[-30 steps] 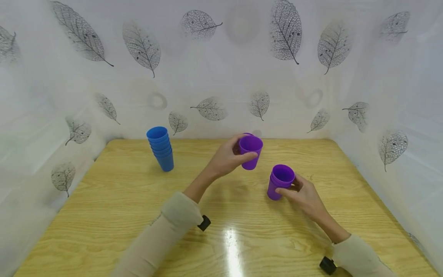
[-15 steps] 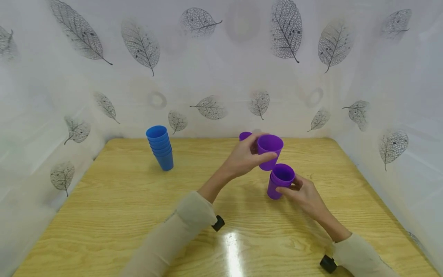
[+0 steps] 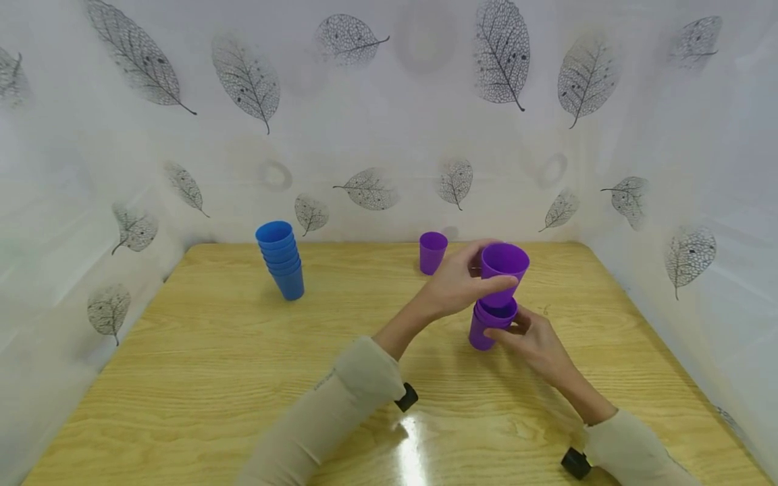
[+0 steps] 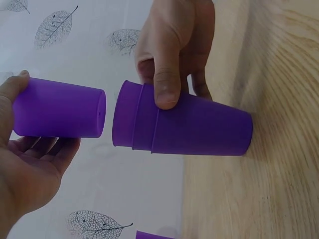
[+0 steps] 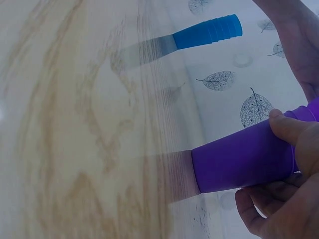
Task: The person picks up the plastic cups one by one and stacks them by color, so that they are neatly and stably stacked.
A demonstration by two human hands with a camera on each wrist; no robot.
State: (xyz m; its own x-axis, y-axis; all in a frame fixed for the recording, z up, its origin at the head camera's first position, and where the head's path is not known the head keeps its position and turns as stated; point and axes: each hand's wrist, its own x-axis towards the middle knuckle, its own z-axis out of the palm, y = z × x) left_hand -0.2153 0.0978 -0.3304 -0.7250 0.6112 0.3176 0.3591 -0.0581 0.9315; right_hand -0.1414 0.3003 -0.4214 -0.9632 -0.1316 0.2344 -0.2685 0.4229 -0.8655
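Observation:
My left hand (image 3: 456, 287) grips a purple cup (image 3: 503, 266) with its thumb across the near side. In the left wrist view this cup (image 4: 60, 109) lines up with the mouth of a nested stack of purple cups (image 4: 199, 124), a narrow gap between them. The stack (image 3: 481, 332) stands upright on the table, and my right hand (image 3: 537, 347) holds it from the right, thumb in front. Behind my left hand, a single purple cup (image 3: 433, 254) stands upright near the table's back edge. The inside of the stack is partly hidden by the held cup.
A nested stack of blue cups (image 3: 284, 263) stands at the back left of the wooden table (image 3: 213, 364). White sheeting printed with leaves (image 3: 389, 135) rises behind the table and along both sides.
My left hand has carried its purple cup rightward, from near the lone purple cup to above the stack. The lone cup has come into full view. My right hand has stayed in place.

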